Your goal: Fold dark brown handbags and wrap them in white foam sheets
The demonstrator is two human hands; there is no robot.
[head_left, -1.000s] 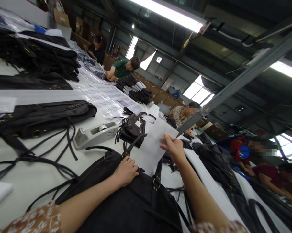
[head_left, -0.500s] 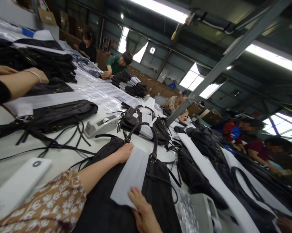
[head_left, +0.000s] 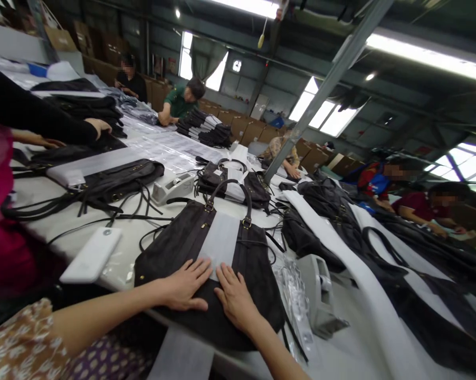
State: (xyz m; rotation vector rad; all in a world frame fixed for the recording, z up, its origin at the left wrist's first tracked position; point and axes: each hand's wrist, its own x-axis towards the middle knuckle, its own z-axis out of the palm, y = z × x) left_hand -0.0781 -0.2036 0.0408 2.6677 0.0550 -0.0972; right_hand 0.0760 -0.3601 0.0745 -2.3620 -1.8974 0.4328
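A black handbag (head_left: 167, 237) lies flat before me at the table's front edge, its two-ended handle pointing away. A strip of white foam sheet (head_left: 221, 235) runs down its middle from under the handle. My left hand (head_left: 186, 286) rests flat on the bag and the lower left edge of the strip, fingers spread. Beside it my right hand (head_left: 236, 298) lies on the strip's lower end and the bag, fingers extended. Another white sheet (head_left: 182, 353) hangs below the table edge.
Tape dispensers (head_left: 320, 295) (head_left: 173, 188) stand right and beyond. A white phone (head_left: 91, 255) lies left. More black bags (head_left: 123, 179), clear plastic packets (head_left: 295, 295) and a slanted metal post (head_left: 325, 95) surround the bag. A co-worker's arm (head_left: 36, 105) reaches in at left.
My left hand has moved down from near the handle to the strip's lower end, beside my right hand. The view has shifted, and the co-worker at left has leaned in further.
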